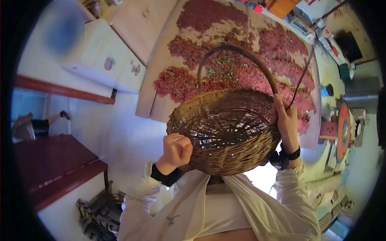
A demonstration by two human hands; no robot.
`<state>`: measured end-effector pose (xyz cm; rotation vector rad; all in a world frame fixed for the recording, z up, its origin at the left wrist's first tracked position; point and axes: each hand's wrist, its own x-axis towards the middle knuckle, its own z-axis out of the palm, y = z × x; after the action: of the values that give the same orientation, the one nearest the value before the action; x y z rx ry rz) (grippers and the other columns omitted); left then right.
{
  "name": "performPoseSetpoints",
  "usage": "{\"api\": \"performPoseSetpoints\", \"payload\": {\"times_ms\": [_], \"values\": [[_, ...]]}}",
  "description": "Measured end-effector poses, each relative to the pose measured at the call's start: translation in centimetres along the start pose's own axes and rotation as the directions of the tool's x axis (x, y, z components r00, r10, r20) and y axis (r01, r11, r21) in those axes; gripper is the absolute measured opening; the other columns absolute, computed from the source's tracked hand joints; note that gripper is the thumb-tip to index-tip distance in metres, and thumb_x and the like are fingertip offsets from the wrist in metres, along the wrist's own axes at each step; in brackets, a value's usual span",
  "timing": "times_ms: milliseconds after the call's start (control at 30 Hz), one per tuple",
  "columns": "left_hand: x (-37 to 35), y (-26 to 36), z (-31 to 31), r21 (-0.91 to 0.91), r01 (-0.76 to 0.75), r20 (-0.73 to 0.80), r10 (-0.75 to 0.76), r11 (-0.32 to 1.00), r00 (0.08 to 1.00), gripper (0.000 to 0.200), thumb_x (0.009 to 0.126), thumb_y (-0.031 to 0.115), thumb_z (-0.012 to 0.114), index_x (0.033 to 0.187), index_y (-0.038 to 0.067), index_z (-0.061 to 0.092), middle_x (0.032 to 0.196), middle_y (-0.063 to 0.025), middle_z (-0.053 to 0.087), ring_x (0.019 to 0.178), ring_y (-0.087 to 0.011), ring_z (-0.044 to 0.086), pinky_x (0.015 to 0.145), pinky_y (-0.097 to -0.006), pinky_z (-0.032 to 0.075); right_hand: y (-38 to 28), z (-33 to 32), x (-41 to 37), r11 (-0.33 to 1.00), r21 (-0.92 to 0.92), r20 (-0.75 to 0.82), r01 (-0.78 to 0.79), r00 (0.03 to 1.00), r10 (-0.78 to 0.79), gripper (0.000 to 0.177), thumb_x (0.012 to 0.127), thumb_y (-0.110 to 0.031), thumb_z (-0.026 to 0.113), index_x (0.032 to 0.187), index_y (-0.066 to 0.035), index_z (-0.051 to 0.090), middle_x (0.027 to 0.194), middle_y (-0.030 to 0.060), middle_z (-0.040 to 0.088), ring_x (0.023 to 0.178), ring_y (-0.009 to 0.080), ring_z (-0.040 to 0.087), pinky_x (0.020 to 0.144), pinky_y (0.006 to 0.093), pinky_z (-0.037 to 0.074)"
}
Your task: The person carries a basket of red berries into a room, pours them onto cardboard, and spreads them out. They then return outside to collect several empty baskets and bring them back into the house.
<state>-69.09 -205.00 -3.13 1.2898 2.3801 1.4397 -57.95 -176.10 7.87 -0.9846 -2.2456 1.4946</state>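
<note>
A brown wicker basket hangs in front of my chest, tilted so its inside shows, with light coming through gaps in the weave. Its tall curved handle arches over the far side. My left hand is closed in a fist at the near left rim, overlapping it in this view. On the right side my right hand grips the basket where the handle meets the rim. A thin dark stick slants up from the fingers of that hand. Nothing lies inside the basket.
Beyond the basket, heaps of small red clusters with some green bits cover a large flat board. Pale cabinets stand to the left, above a dark red table. A round red-rimmed object and shelves line the right side.
</note>
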Motion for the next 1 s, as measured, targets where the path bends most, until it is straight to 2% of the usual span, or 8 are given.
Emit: {"api": "performPoseSetpoints", "payload": {"times_ms": [100, 233, 367, 467, 533, 700, 833, 1000], "values": [[0.9, -8.5, 2.2, 0.017, 0.182, 0.092, -0.183, 0.983, 0.979, 0.034, 0.078, 0.013, 0.055, 0.046, 0.004, 0.047, 0.047, -0.0153, 0.047, 0.044, -0.0338, 0.049, 0.043, -0.0416, 0.037, 12.5, 6.1, 5.3, 0.908, -0.391, -0.085, -0.148, 0.989, 0.125, 0.046, 0.088, -0.041, 0.052, 0.061, -0.004, 0.054, 0.048, -0.0020, 0.043, 0.044, 0.0069, 0.041, 0.039, 0.0267, 0.032], [3.0, -14.0, 0.8, 0.017, 0.127, 0.081, -0.128, 0.992, 0.988, 0.036, 0.079, 0.009, 0.055, 0.044, 0.004, 0.047, 0.043, -0.0164, 0.046, 0.039, -0.0338, 0.046, 0.039, -0.0405, 0.036, 8.6, 12.0, 6.9, 0.948, 0.007, -0.068, -0.318, 0.946, 0.318, 0.044, 0.089, -0.038, 0.051, 0.062, -0.004, 0.053, 0.048, -0.0018, 0.043, 0.042, 0.0069, 0.044, 0.039, 0.0254, 0.035], [6.0, -13.5, -4.3, -0.162, 0.147, 0.193, -0.115, 0.976, 0.975, 0.032, 0.075, 0.006, 0.056, 0.045, 0.004, 0.046, 0.044, -0.0140, 0.045, 0.037, -0.0321, 0.043, 0.038, -0.0401, 0.032, 3.6, 12.3, 8.2, 0.937, 0.016, -0.054, -0.350, 0.935, 0.350, 0.044, 0.091, -0.035, 0.048, 0.060, -0.004, 0.050, 0.047, -0.0015, 0.044, 0.041, 0.0065, 0.045, 0.039, 0.0243, 0.036], [3.3, -18.3, -0.8, -0.005, 0.090, 0.240, -0.087, 0.996, 0.967, 0.030, 0.072, 0.005, 0.059, 0.046, 0.005, 0.044, 0.047, -0.0139, 0.046, 0.039, -0.0315, 0.045, 0.038, -0.0417, 0.033, 10.3, 14.9, 8.2, 0.920, -0.189, -0.018, -0.342, 0.938, 0.345, 0.044, 0.090, -0.038, 0.049, 0.062, -0.004, 0.052, 0.047, -0.0027, 0.043, 0.044, 0.0057, 0.042, 0.040, 0.0233, 0.033], [5.3, -18.2, -1.4, -0.001, 0.083, 0.308, -0.078, 0.997, 0.948, 0.032, 0.074, 0.012, 0.061, 0.047, 0.005, 0.045, 0.047, -0.0141, 0.046, 0.041, -0.0332, 0.046, 0.040, -0.0423, 0.035, 12.2, 14.7, 8.9, 0.950, 0.035, -0.026, -0.312, 0.950, 0.313, 0.046, 0.090, -0.041, 0.048, 0.060, -0.006, 0.051, 0.049, -0.0030, 0.043, 0.045, 0.0058, 0.040, 0.040, 0.0230, 0.031], [12.2, -20.5, -3.3, -0.163, 0.442, 0.779, -0.160, 0.882, 0.607, 0.027, 0.077, 0.029, 0.064, 0.067, 0.004, 0.059, 0.060, -0.0126, 0.056, 0.055, -0.0297, 0.056, 0.052, -0.0360, 0.043, 8.0, 13.4, 8.9, 0.864, 0.284, 0.097, -0.416, 0.909, 0.406, 0.044, 0.093, -0.037, 0.043, 0.060, -0.007, 0.047, 0.049, -0.0011, 0.043, 0.042, 0.0083, 0.043, 0.042, 0.0214, 0.037], [15.5, -24.9, 0.6, 0.042, -0.008, 0.950, -0.037, 0.999, 0.311, 0.036, 0.070, 0.030, 0.070, 0.091, 0.003, 0.061, 0.084, -0.0151, 0.062, 0.082, -0.0317, 0.060, 0.071, -0.0406, 0.047, 5.4, 13.2, 7.8, 0.860, 0.324, 0.064, -0.394, 0.916, 0.395, 0.042, 0.095, -0.031, 0.037, 0.061, -0.008, 0.044, 0.050, -0.0004, 0.043, 0.042, 0.0086, 0.044, 0.042, 0.0200, 0.035], [15.0, -25.0, 6.8, -0.007, 0.026, 1.000, 0.008, 1.000, -0.023, 0.041, 0.069, 0.027, 0.071, 0.099, 0.002, 0.058, 0.086, -0.0169, 0.062, 0.084, -0.0327, 0.059, 0.072, -0.0415, 0.047, 3.6, 12.1, 5.8, 0.892, 0.324, 0.095, -0.315, 0.949, 0.301, 0.039, 0.093, -0.027, 0.041, 0.064, -0.003, 0.048, 0.053, 0.0020, 0.047, 0.045, 0.0096, 0.048, 0.044, 0.0214, 0.038]]}}
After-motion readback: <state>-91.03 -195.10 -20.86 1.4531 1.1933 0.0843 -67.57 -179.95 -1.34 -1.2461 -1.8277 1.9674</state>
